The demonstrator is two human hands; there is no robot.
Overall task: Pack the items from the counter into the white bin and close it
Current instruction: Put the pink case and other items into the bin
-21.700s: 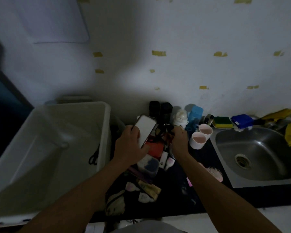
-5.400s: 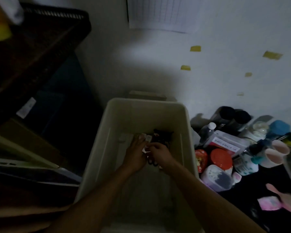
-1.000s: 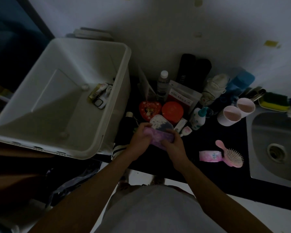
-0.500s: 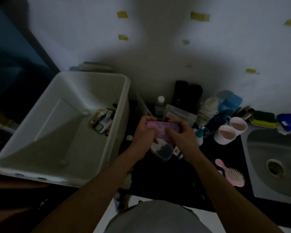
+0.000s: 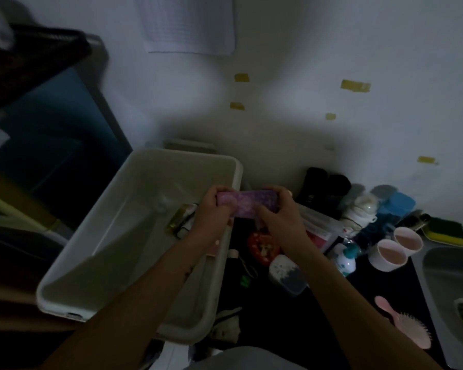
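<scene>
A long purple patterned case (image 5: 247, 202) is held level in the air over the right rim of the white bin (image 5: 96, 263). My left hand (image 5: 211, 213) grips its left end and my right hand (image 5: 281, 212) grips its right end. Inside the bin, a few small items (image 5: 182, 218) lie against the right wall. On the dark counter right of the bin are a red heart-shaped tin (image 5: 262, 245), a clear lidded box (image 5: 288, 273), a small white bottle (image 5: 345, 260) and two black bottles (image 5: 325, 189).
Two pink-lined cups (image 5: 392, 253) stand near the steel sink (image 5: 455, 292) at the right. A pink hairbrush (image 5: 406, 325) lies at the counter's front. A blue container (image 5: 396, 204) and a yellow-green sponge (image 5: 448, 232) sit by the wall. Dark shelving (image 5: 38, 62) is at the left.
Both hands have lifted the purple case off the counter and carried it left, so it now hangs over the bin's right rim. The view has swung left and upward.
</scene>
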